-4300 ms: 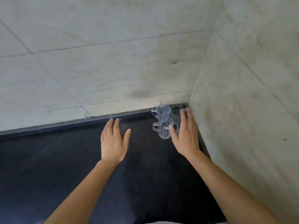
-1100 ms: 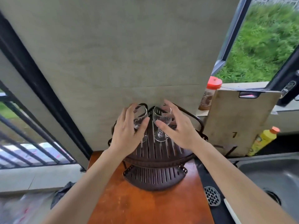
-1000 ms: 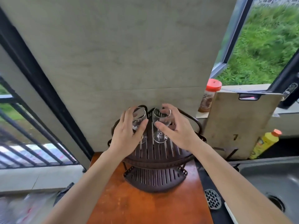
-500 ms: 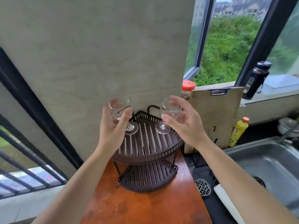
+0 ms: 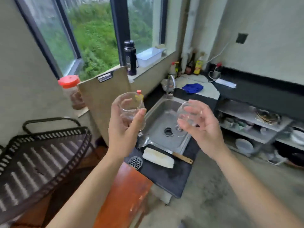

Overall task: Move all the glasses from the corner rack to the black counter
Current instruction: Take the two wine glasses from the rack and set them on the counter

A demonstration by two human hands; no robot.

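I'm mid-carry: my left hand (image 5: 125,129) and right hand (image 5: 202,127) each have fingers wrapped round a stemmed glass, clear of the corner rack (image 5: 41,155), so next I'd find the black counter (image 5: 263,94).

Daylit window (image 5: 92,38) with greenery beyond; pale tiled walls (image 5: 271,30); steel sink (image 5: 166,127); open shelves (image 5: 256,127) right; grey concrete floor (image 5: 213,195).
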